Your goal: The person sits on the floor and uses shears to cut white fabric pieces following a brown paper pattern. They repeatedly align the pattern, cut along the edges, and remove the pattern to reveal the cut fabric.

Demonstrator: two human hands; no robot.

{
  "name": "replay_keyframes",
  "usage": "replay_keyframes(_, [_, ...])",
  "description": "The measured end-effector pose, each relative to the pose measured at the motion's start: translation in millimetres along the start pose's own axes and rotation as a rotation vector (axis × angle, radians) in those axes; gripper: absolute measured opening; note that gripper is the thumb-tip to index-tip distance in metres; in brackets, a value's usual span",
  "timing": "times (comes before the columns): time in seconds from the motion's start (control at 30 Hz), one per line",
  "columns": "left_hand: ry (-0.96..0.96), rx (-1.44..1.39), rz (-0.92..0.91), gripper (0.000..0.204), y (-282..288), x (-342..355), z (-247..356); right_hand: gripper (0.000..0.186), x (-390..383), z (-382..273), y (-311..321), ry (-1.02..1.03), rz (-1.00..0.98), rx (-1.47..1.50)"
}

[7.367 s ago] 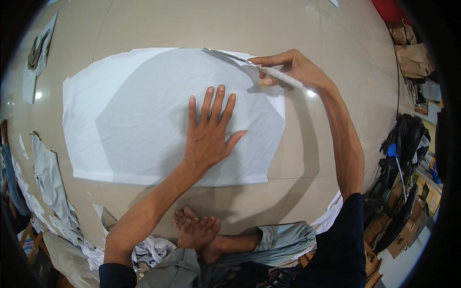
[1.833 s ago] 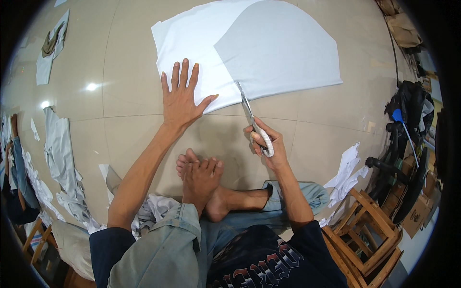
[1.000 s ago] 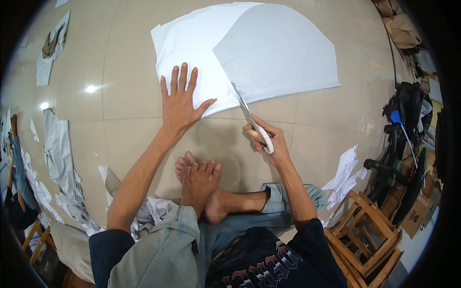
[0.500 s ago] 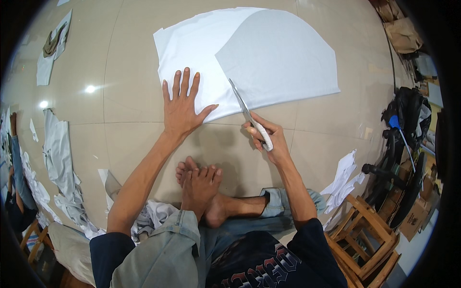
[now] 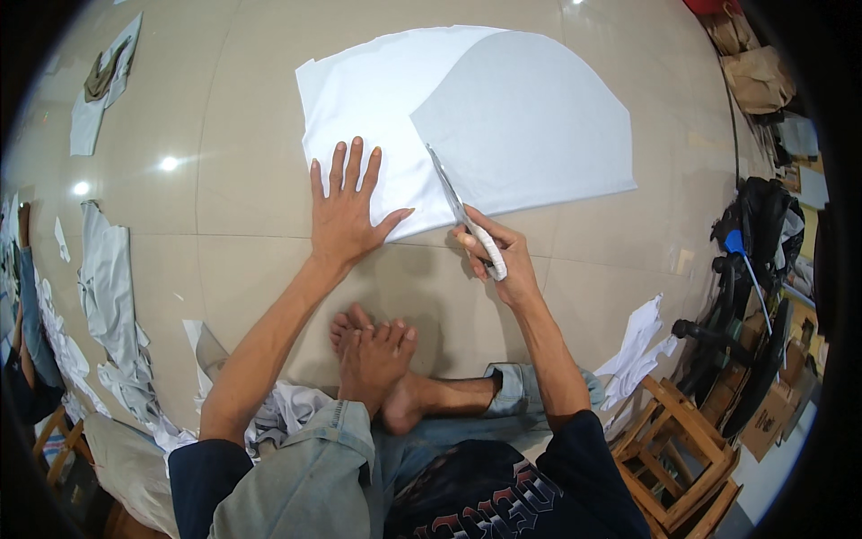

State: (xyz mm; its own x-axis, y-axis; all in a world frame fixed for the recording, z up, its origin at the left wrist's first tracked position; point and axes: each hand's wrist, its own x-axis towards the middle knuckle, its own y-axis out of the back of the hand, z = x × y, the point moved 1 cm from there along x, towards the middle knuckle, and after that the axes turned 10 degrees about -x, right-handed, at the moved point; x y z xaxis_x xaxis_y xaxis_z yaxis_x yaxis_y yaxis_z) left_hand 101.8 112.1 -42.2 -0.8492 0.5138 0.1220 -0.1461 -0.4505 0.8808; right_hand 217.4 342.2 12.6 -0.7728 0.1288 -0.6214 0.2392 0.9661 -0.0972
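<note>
White cloth (image 5: 359, 90) lies spread on the tiled floor in front of me, with a pale grey pointed piece (image 5: 539, 117) lying over its right side. My left hand (image 5: 346, 211) rests flat on the white cloth near its left and lower edge, fingers spread. In my right hand (image 5: 503, 256) is a pair of scissors (image 5: 453, 193) with pale wrapped handles. Their blades point up and left along the slanted left edge of the grey piece, a short way below its corner. Whether the lower blade is under the cloth I cannot tell.
My bare feet (image 5: 373, 359) are crossed just below the cloth. Cloth scraps (image 5: 112, 278) lie along the left, with another person's arm (image 5: 24, 225) at the far edge. White scraps (image 5: 633, 350), a wooden stool (image 5: 673, 458) and black bags (image 5: 763, 225) are on the right.
The scissors have moved slightly up along the grey piece's edge, their tips closer to its left corner. My left hand keeps its place on the cloth. The whole view has shifted a little.
</note>
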Motion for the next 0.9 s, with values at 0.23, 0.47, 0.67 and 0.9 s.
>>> replay_keyframes(0.23, [0.003, -0.014, -0.003, 0.098, 0, 1, -1, 0.056, 8, -9, -8, -0.010, 0.019, -0.045])
replay_keyframes(0.47, [-0.001, -0.019, -0.002, 0.098, 2, 1, 1, 0.057, 10, -11, -5, -0.027, 0.007, -0.060])
replay_keyframes(0.67, [0.007, -0.015, -0.016, 0.097, 5, 2, 3, 0.058, 27, -23, -14, -0.021, 0.014, 0.016])
replay_keyframes(0.9, [0.018, -0.024, -0.051, 0.099, 8, 4, 3, 0.059, 32, -32, -18, -0.040, 0.011, -0.076])
